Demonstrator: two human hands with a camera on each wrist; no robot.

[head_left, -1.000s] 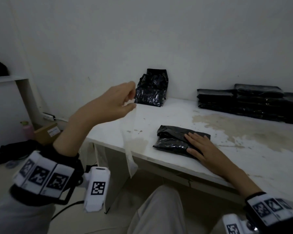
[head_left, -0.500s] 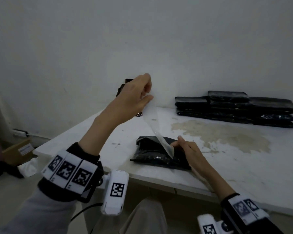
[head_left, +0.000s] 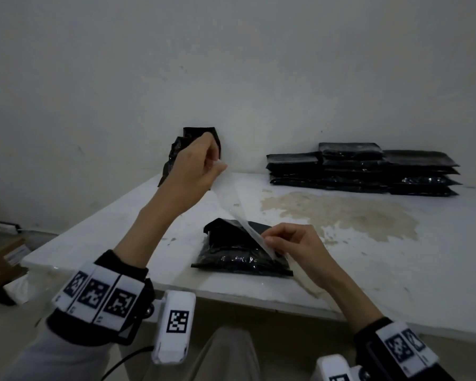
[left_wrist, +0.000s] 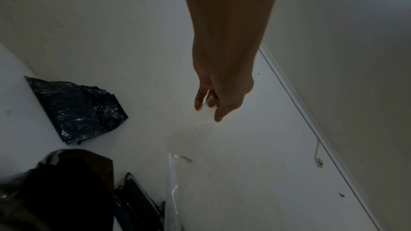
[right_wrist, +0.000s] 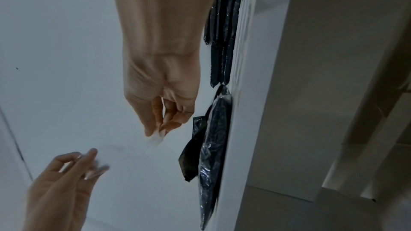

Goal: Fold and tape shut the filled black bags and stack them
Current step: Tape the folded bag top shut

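Note:
A folded black bag (head_left: 237, 257) lies near the front edge of the white table (head_left: 368, 257). A strip of clear tape (head_left: 238, 213) stretches slantwise above it. My left hand (head_left: 204, 166) pinches the tape's upper end, raised over the table. My right hand (head_left: 286, 240) pinches the lower end just over the bag's right part. In the left wrist view the left hand (left_wrist: 211, 104) holds the tape (left_wrist: 175, 173). In the right wrist view the right hand (right_wrist: 160, 126) pinches the tape's end beside the bag (right_wrist: 211, 147).
A stack of taped black bags (head_left: 363, 171) lies at the back right against the wall. Another black bag (head_left: 187, 152) leans on the wall at the back left, partly hidden by my left hand. A brownish stain (head_left: 341, 213) marks the tabletop. A cardboard box (head_left: 3, 257) stands on the floor at left.
My left hand brought the hanging tape from the table's left edge over the bag. My right hand lifted off the bag and took the tape's lower end.

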